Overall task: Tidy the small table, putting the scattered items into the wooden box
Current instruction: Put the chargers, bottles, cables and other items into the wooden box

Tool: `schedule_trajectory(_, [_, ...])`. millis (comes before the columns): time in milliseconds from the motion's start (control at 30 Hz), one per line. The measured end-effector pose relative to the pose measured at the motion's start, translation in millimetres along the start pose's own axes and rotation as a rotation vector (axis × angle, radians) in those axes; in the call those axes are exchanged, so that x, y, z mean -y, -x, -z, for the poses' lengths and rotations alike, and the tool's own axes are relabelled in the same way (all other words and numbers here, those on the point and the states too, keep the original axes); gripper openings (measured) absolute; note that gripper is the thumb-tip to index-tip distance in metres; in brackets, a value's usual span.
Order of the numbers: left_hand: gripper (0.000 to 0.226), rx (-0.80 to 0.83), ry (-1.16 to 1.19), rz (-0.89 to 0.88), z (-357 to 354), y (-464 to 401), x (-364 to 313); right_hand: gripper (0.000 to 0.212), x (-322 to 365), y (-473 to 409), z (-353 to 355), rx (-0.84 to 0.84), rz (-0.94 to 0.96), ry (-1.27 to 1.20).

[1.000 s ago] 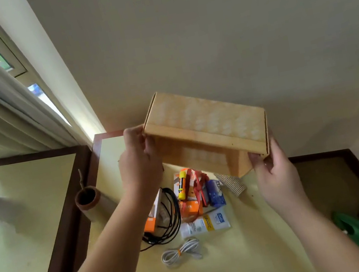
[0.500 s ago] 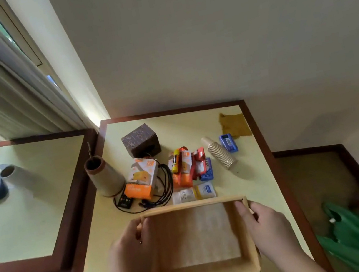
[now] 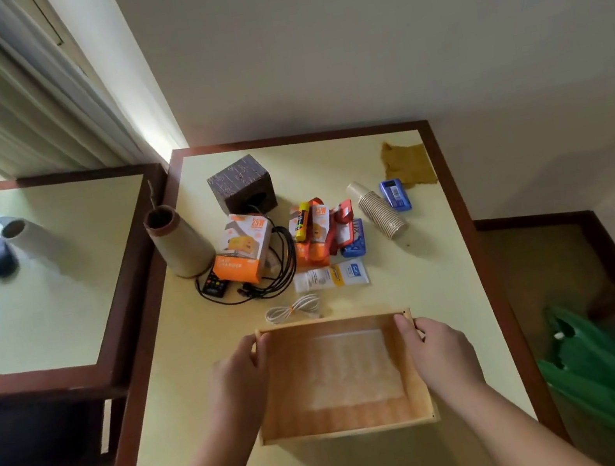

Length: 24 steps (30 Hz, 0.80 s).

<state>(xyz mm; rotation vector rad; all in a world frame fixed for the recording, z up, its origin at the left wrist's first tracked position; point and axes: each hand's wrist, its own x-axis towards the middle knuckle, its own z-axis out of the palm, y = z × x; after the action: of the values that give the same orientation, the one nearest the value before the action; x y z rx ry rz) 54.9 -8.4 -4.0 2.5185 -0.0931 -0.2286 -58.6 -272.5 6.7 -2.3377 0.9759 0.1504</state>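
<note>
The wooden box [image 3: 339,375] sits open side up on the near half of the small table [image 3: 443,291], its far wall just short of a coiled white cable [image 3: 294,310]. The left hand [image 3: 240,384] grips the box's left wall and the right hand [image 3: 440,353] grips its right wall, each with a thumb hooked over the rim near the far corners; the other fingers lie outside the walls and are hard to make out. Bare tabletop runs along both sides of the box and in front of it up to the dark wooden border. Beyond the cable lie the scattered items: an orange charger box [image 3: 245,250] on tangled black cables [image 3: 283,266], a glue stick [image 3: 303,220] over orange packets, white sachets [image 3: 332,277], a lying stack of paper cups [image 3: 377,209], a small blue object [image 3: 394,195] and a yellow cloth [image 3: 408,162] by the far right edge. A cone-shaped vase [image 3: 178,245] stands at the left edge, partly over the border, and a dark cube [image 3: 242,186] stands behind the clutter. A green bag [image 3: 592,363], probably plastic, is blurred on the floor to the right.
</note>
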Motion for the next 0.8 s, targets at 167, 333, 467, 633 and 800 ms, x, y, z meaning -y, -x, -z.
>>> schedule_trajectory(167, [0.034,-0.043,-0.039,-0.057,-4,3,7,0.052,-1,-1,-7,-0.005,-0.049,-0.003])
schedule_trajectory(333, [0.065,-0.011,-0.04,0.014,4,-6,-1,0.049,3,0,-18,0.067,-0.152,-0.199])
schedule_trajectory(467, [0.088,-0.016,-0.105,0.034,16,-45,-28,0.062,4,-2,-23,0.097,-0.191,-0.241])
schedule_trajectory(633, [0.089,0.037,-0.271,0.015,18,-129,-65,0.068,6,0,-25,0.079,-0.213,-0.244])
schedule_trajectory(800, [0.097,0.175,-0.388,0.106,6,-178,-60,0.067,7,1,-27,0.056,-0.214,-0.208])
